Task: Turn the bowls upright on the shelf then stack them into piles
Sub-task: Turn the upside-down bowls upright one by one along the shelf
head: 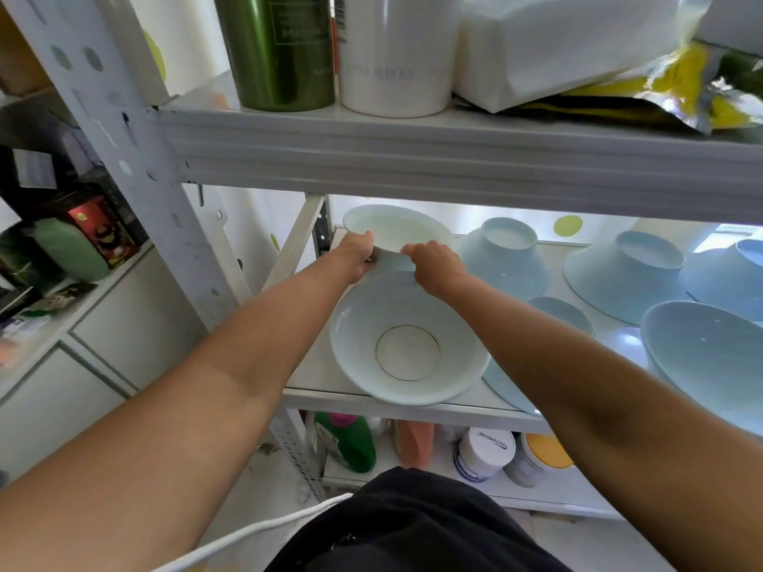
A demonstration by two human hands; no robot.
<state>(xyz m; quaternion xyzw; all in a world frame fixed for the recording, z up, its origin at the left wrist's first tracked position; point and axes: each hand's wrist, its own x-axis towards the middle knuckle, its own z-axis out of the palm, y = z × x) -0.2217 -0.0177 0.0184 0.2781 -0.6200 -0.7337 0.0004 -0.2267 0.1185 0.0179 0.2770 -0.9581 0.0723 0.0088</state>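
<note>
Middle shelf (413, 400), ref = front bowl (406, 344), which sits at the shelf's front-left edge.

- Front bowl: upright, pale white-blue glaze. The inside shows a bare floor w/ a thin dark ring round the base.
- Rear bowl (396, 227): directly behind ref, mouth up and tipped slightly toward the camera, interior pale and washed out by backlight.
- L hand (358, 255) has its fingers curled over the near-left rim. R hand (435, 266) grips the near-right rim. Both hands are closed on this bowl.
- Can't tell if its foot rests on the shelf, as the hands and ref block the view.
- Inverted bowls: right of ref and further back are two light-blue bowls, foot-rings up, at (501, 253) and (627, 274). A third, far right (731, 274), is cut off by the frame.
- Hidden bowl (565, 313): just right of ref, mostly behind the R forearm. Orientation unclear.
- Large bowl (702, 357): well right of ref, speckled blue, cropped at the frame edge. Attitude unclear.

Above ref, on the upper shelf, are a green flask (276, 51) and a white canister (396, 55), tops cut off, contents not visible.
Below ref are a green bottle (347, 441) and a white-lidded jar (483, 452).
</note>
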